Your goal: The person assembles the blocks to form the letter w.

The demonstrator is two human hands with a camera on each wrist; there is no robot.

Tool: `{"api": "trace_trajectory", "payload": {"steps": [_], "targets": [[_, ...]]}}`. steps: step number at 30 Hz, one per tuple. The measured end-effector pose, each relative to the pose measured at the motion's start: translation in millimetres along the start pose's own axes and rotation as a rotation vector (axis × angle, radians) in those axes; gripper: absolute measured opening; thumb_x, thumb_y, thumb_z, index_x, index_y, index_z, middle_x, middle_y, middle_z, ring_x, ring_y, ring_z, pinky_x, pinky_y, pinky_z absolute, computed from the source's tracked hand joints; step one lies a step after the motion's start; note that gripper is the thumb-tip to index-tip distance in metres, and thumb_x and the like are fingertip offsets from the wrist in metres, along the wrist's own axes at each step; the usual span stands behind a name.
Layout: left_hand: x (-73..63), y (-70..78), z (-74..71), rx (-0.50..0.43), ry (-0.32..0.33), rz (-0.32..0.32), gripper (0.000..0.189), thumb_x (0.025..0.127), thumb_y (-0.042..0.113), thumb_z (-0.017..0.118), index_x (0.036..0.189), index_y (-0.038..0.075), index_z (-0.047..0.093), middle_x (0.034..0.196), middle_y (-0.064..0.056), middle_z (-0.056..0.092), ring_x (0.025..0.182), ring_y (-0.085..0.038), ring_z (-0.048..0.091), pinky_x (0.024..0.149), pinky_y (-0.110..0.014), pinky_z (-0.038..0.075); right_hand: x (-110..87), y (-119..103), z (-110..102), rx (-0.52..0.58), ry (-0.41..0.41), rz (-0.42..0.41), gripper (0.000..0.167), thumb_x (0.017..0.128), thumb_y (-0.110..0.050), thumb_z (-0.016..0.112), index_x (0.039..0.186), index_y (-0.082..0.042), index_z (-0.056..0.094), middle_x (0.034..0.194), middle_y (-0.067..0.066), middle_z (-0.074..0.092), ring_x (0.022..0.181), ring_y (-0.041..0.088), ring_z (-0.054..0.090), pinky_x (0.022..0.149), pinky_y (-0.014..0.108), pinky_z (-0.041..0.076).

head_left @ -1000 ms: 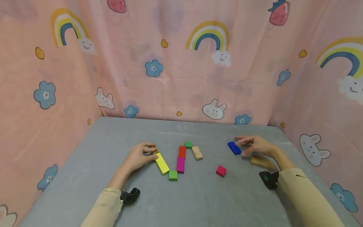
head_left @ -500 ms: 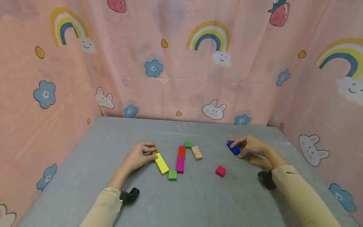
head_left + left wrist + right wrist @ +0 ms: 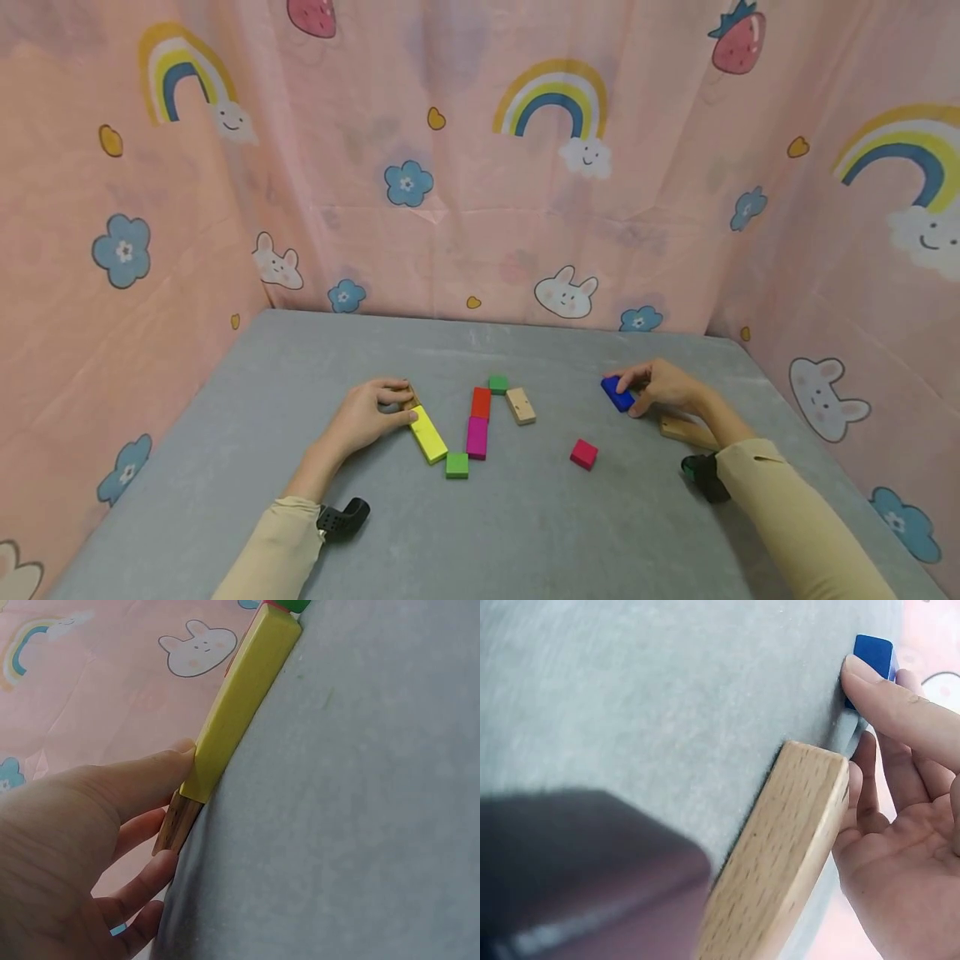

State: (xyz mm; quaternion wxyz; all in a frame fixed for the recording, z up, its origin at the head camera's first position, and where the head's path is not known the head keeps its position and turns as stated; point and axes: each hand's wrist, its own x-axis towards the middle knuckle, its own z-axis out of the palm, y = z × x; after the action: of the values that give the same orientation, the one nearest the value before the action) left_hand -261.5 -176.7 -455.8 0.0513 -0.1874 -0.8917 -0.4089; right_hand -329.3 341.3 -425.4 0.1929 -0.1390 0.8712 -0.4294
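at two o'clock on the tabletop (image 3: 525,537), the right grip (image 3: 663,388) pinches the blue block (image 3: 617,395). at ten o'clock, the left grip (image 3: 365,414) holds the brown block (image 3: 180,817) and touches the yellow block (image 3: 427,435). a wood block (image 3: 685,432) lies at four o'clock from the blue one.

Grey table (image 3: 525,542) fills the bottom of the frame. Just below centre there's a wonky run of blocks: brown (image 3: 180,821), yellow (image 3: 428,435), light green (image 3: 457,466), magenta (image 3: 477,438), red (image 3: 481,404), dark green (image 3: 498,384), tan (image 3: 521,407). Crimson (image 3: 584,454) sits lower right of centre, blue (image 3: 617,395) and long wooden one (image 3: 686,432) farther right.
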Motion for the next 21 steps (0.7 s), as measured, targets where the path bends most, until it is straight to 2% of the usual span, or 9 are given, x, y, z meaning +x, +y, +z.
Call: {"api": "trace_trajectory", "payload": {"steps": [5, 21], "targets": [[-0.1, 1.2, -0.7, -0.004, -0.004, -0.008, 0.041, 0.084, 0.025, 0.081, 0.119, 0.006, 0.073, 0.132, -0.005, 0.06, 0.129, -0.032, 0.048, 0.105, -0.053, 0.038, 1.0, 1.4, 0.9, -0.011, 0.011, 0.014, 0.028, 0.072, -0.001, 0.085, 0.096, -0.001, 0.072, 0.142, 0.015, 0.051, 0.137, 0.043, 0.032, 0.109, 0.06, 0.027], [0.9, -1.0, -0.1, -0.013, -0.006, 0.002, 0.043, 0.084, 0.026, 0.081, 0.12, 0.005, 0.072, 0.134, -0.006, 0.06, 0.13, -0.032, 0.047, 0.106, -0.053, 0.037, -1.2, 4.2, 2.6, -0.035, 0.037, -0.015, 0.029, 0.073, -0.002, 0.084, 0.099, -0.002, 0.071, 0.143, 0.017, 0.05, 0.131, 0.043, 0.039, 0.106, 0.06, 0.033]]}}
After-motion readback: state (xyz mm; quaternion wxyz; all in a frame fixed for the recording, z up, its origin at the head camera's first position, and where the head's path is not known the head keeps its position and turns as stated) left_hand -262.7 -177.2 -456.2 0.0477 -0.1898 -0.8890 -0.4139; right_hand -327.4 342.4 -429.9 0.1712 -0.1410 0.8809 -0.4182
